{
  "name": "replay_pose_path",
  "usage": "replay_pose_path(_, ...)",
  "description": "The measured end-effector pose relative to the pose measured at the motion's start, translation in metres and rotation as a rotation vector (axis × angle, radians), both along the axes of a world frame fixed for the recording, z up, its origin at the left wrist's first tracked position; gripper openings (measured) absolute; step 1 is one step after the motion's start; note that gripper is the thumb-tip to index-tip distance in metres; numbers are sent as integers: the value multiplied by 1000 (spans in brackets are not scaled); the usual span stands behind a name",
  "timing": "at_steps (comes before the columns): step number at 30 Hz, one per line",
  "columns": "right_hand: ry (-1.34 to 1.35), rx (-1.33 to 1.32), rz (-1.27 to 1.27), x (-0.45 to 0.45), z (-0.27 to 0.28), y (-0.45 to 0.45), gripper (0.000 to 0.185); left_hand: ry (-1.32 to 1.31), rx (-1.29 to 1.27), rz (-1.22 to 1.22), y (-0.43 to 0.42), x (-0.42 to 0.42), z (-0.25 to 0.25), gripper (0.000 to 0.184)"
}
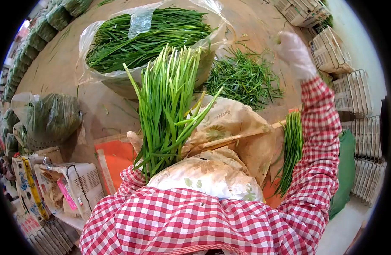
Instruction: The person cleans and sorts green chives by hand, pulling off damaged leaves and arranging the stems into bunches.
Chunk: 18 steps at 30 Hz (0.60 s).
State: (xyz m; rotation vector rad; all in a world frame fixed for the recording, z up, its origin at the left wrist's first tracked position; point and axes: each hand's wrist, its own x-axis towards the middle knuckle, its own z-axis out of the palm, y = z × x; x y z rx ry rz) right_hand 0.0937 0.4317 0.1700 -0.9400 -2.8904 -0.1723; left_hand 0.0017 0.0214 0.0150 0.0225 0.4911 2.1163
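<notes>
A bunch of garlic chives (pixel 168 106) stands upright in front of my chest, its pale cut ends pointing away from me and a few stalks splaying to the right. My left hand (pixel 135 143) is closed round its left side; most of the fingers are hidden behind the stalks. My right hand (pixel 295 55), in a whitish glove, is raised far out to the right, beyond a heap of loose green trimmings (pixel 244 78). It is blurred, so its fingers are unclear. A smaller bundle of chives (pixel 292 146) lies beside my right forearm.
A large clear plastic bag (pixel 83 55) full of chives stands ahead. A stained cloth (pixel 242 131) with a wooden stick (pixel 229 139) covers my lap. Filled bags (pixel 55 119) and white crates (pixel 87 182) are at left; more crates (pixel 331 51) line the right wall.
</notes>
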Motion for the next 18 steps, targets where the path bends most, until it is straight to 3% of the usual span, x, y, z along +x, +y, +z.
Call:
replay_pose_path(3, -84, -680, -223, -1, 1, -78, 29, 9, 1, 1, -1, 0, 0, 76)
replay_pose_path(5, -7, -783, 222, 17, -12, -98, 47, 20, -1, 0, -2, -1, -1, 77)
replay_pose_path(7, -40, -1140, 16, 15, -17, -112, 64, 17, 7, -5, -1, -2, -2, 77)
replay_pose_path(10, 98, -1742, 162, 21, -43, -132, 68, 30, 8, -14, -3, -4, -4, 78)
replay_pose_path(11, 261, -1737, 334, 17, -54, -141, 68, 31, 12, -11, -3, -4, -5, 78)
replay_pose_path(14, 203, -1916, 197, 16, -36, -147, 60, 34, 21, -16, -5, -5, -7, 79)
replay_pose_path(17, 115, -1438, 157, 15, -15, -143, 21, 42, 23, -34, -8, -4, -9, 80)
replay_pose_path(18, 192, -1303, 263, 17, -24, -132, 19, 46, 22, -46, -9, -2, -12, 80)
